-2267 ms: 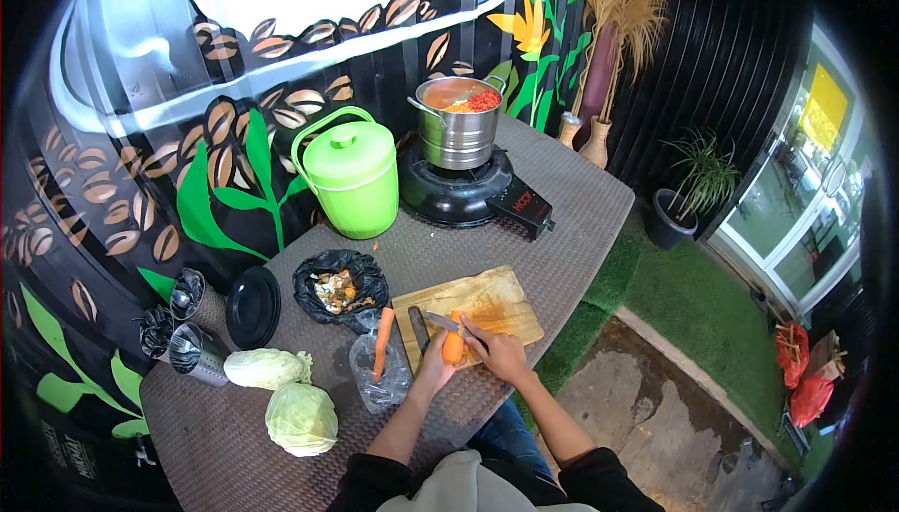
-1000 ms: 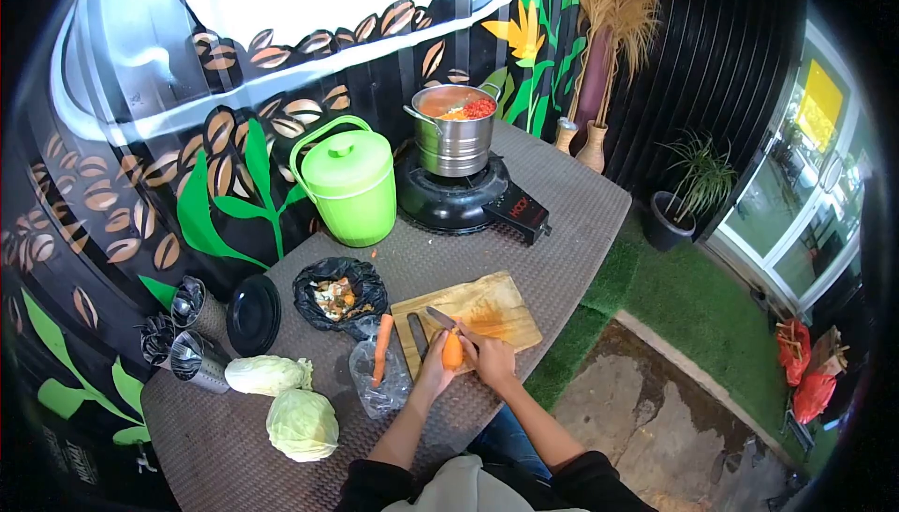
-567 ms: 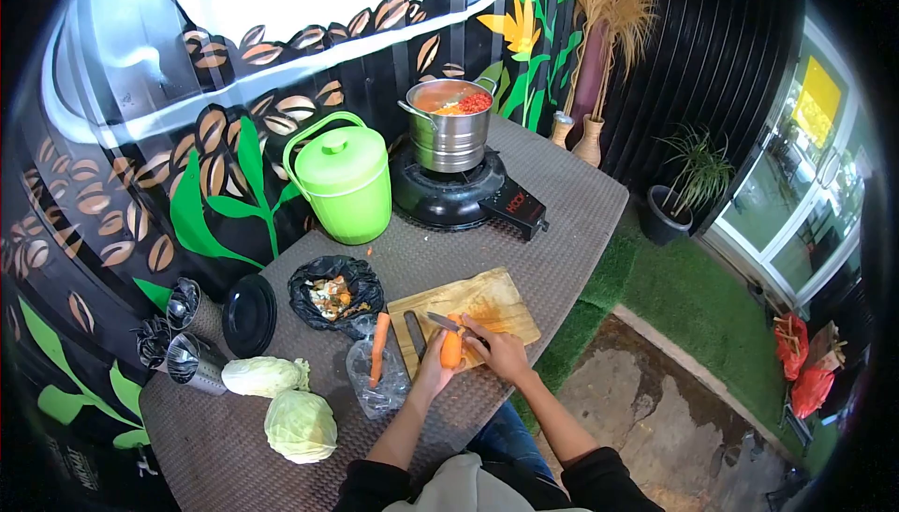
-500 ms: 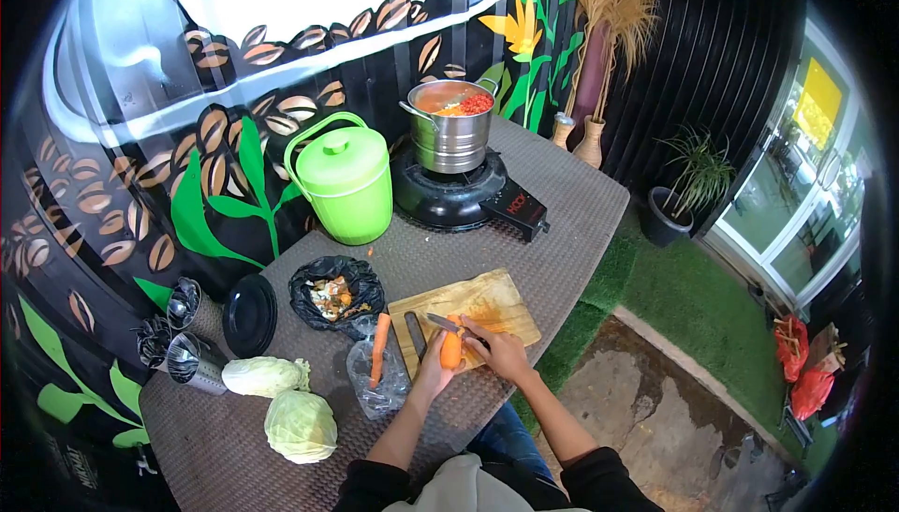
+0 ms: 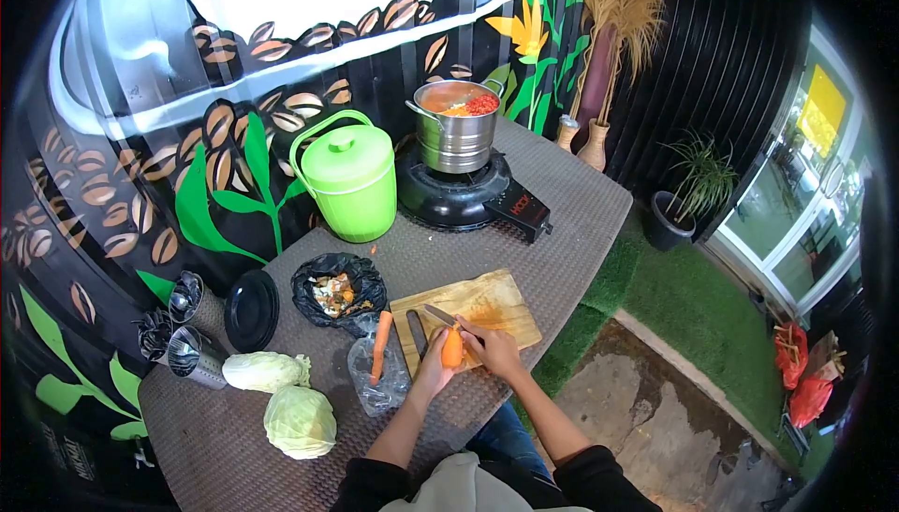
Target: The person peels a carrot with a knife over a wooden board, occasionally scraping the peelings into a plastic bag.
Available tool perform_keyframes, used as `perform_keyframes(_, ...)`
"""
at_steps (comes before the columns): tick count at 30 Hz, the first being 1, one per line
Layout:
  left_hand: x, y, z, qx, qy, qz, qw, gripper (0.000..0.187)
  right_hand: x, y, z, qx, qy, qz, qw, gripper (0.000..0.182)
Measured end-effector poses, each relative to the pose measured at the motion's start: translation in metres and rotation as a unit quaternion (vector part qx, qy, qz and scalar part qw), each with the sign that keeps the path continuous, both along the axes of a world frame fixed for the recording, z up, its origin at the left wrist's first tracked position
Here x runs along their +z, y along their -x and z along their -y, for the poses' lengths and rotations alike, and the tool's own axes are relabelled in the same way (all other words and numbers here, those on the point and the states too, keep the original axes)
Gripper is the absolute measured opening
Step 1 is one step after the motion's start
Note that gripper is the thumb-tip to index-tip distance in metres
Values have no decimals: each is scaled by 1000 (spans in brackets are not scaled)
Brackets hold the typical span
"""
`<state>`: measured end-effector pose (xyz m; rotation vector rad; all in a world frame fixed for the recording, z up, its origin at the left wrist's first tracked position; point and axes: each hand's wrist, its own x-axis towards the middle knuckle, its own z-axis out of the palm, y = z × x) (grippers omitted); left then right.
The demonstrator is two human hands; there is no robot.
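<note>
My left hand [image 5: 434, 369] is closed round an orange carrot [image 5: 452, 351], held over the near edge of a wooden cutting board [image 5: 498, 306]. In my right hand [image 5: 496, 351] is a knife [image 5: 438, 314], its blade crossing the top end of the carrot and pointing up and left. A second dark-handled utensil [image 5: 416, 329] lies along the left side of the board. Left of the board, a whole carrot [image 5: 381, 348] rests on a clear plastic bag [image 5: 372, 396]. Orange stain or bits mark the board's surface.
A steel pot [image 5: 456, 142] with red and orange contents stands on a black portable stove [image 5: 454, 195]. Beside it is a lidded green bucket [image 5: 351, 189]. A black bag of scraps [image 5: 335, 289], a cabbage [image 5: 300, 421], a longer pale cabbage [image 5: 266, 372], black plates [image 5: 251, 311] and cutlery cups [image 5: 195, 358] occupy the left.
The knife blade has shifted slightly up and left at the carrot's top, and my right hand has moved a little with it. My left hand keeps its hold; the view has shifted slightly.
</note>
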<state>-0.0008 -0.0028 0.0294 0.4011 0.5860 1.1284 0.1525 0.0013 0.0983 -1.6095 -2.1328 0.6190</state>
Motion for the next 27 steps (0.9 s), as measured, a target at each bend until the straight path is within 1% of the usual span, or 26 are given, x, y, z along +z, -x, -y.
perform_keyframes(2,-1,0,0,5,-1,-4,1000,24,-3,6,1,-35,-8,25,999,37)
perform_keyframes(6,-4,-4,-2,27,9,-4,1000,26,-3,14,4,-65,4,33,997,35)
perform_keyframes(8,-5,-1,-1,21,14,5,1000,27,-20,15,-1,-123,-21,-92,988,33)
perform_keyframes(9,-5,0,-1,15,19,15,1000,28,-29,11,-9,-122,-22,-92,988,33)
perform_keyframes(11,-5,1,1,17,15,20,1000,29,-47,-5,-23,-117,12,-272,955,35)
perform_keyframes(12,-5,1,2,16,11,25,1000,30,-41,-8,-23,-117,12,-273,955,35)
perform_keyframes(14,-6,2,0,14,17,20,1000,30,-30,-18,-21,-34,42,-285,957,39)
perform_keyframes(15,-8,1,-1,14,23,16,1000,31,-36,-24,-23,-3,52,-227,973,38)
perform_keyframes(16,-10,0,-2,12,23,17,1000,31,-21,-23,-16,-5,52,-225,973,38)
perform_keyframes(18,-11,1,-2,4,17,31,999,30,5,-20,-4,14,33,-107,994,40)
perform_keyframes(19,-10,0,-2,5,17,31,999,30,4,-20,-6,15,33,-106,994,40)
perform_keyframes(21,-9,0,0,11,32,22,999,27,6,-18,-8,36,31,-52,998,44)
perform_keyframes(22,-9,1,0,13,32,21,999,27,8,-17,-9,37,31,-52,997,44)
perform_keyframes(24,-9,1,0,6,30,33,999,25,14,-17,-12,43,61,-29,997,44)
perform_keyframes(27,-6,1,-1,6,42,27,999,24,8,-21,-19,70,60,-42,995,45)
